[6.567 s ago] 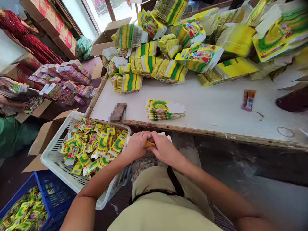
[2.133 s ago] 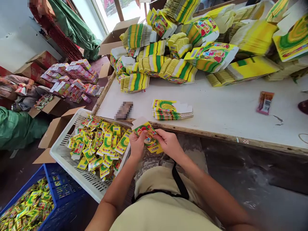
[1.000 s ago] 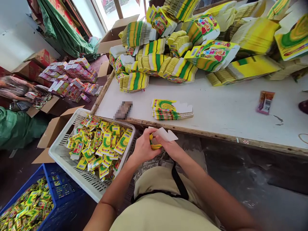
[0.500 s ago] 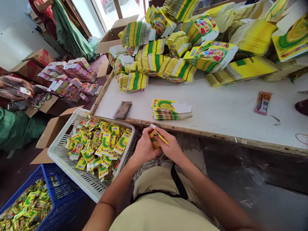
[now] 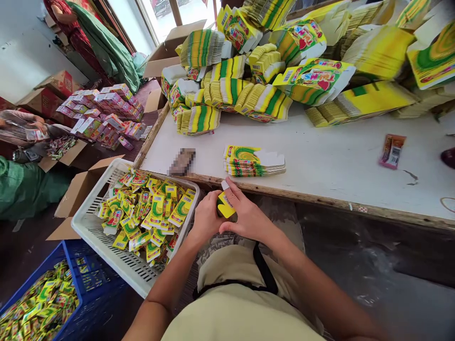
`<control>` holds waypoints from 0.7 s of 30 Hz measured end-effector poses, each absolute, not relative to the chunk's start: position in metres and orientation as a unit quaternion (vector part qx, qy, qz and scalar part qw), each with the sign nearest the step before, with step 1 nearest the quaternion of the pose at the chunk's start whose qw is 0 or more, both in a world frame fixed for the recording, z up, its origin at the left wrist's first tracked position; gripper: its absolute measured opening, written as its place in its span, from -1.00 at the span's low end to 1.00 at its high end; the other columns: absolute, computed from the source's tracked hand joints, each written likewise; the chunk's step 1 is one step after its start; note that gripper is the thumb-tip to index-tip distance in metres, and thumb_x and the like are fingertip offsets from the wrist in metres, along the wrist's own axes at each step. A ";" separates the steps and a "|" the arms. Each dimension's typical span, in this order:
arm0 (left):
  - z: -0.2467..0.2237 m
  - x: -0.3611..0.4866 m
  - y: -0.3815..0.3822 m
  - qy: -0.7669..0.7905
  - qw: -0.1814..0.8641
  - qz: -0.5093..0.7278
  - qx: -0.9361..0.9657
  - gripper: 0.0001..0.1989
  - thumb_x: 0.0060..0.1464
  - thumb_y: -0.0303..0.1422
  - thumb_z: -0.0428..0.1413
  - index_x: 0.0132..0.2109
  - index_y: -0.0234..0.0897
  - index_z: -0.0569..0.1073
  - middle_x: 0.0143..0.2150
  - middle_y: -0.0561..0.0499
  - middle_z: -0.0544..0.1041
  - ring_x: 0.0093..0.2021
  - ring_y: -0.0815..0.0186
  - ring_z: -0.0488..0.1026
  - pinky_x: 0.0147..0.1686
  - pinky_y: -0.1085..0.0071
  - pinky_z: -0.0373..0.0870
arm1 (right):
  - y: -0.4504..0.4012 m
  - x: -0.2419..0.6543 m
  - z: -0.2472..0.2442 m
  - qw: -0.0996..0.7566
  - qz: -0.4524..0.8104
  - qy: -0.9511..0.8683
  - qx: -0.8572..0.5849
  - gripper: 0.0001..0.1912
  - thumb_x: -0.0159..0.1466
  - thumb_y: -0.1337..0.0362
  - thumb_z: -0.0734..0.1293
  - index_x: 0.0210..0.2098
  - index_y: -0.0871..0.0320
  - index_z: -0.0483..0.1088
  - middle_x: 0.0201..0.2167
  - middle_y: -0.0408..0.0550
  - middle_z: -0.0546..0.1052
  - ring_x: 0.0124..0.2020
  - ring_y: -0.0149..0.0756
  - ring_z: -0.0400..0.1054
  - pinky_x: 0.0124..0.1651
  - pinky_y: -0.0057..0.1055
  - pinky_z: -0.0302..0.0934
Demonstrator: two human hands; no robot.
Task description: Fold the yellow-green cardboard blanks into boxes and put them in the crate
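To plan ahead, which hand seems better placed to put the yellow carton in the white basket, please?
Probably the left hand, touching the yellow carton and nearer the white basket than the right hand.

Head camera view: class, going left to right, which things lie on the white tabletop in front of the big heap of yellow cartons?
Blurred brown rectangular object → stack of flat yellow-and-green cartons → pink-and-orange wrapped packet → dark red rounded object at the right edge

Letters ending in "NS" show on a yellow carton (image 5: 314, 84)
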State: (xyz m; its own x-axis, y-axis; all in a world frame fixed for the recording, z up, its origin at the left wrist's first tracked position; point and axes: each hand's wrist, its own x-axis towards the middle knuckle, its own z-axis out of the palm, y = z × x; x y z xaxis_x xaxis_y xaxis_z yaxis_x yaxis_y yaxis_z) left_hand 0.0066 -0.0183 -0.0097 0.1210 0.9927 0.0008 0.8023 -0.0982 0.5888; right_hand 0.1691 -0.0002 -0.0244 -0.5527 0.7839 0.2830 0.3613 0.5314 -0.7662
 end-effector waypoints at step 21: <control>-0.011 0.009 -0.018 0.624 0.234 0.201 0.718 -0.48 -0.10 -0.45 0.14 0.07 -0.23 0.28 0.00 -0.14 0.48 -0.01 0.06 0.46 -0.07 0.17 0.40 | 0.003 0.171 -0.032 0.339 0.355 -0.798 -0.349 -0.40 0.45 0.17 0.06 0.43 0.03 -0.14 0.42 0.17 0.03 0.39 -0.07 0.05 0.32 -0.05 0.15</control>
State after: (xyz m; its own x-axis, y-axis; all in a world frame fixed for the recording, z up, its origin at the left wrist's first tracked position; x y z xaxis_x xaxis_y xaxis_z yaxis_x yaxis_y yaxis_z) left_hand 0.0088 -0.0179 -0.0107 0.1404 0.9901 -0.0043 0.8017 -0.1112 0.5872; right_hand 0.1714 0.0026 -0.0319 -0.5266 0.7978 0.2935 0.3171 0.5047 -0.8030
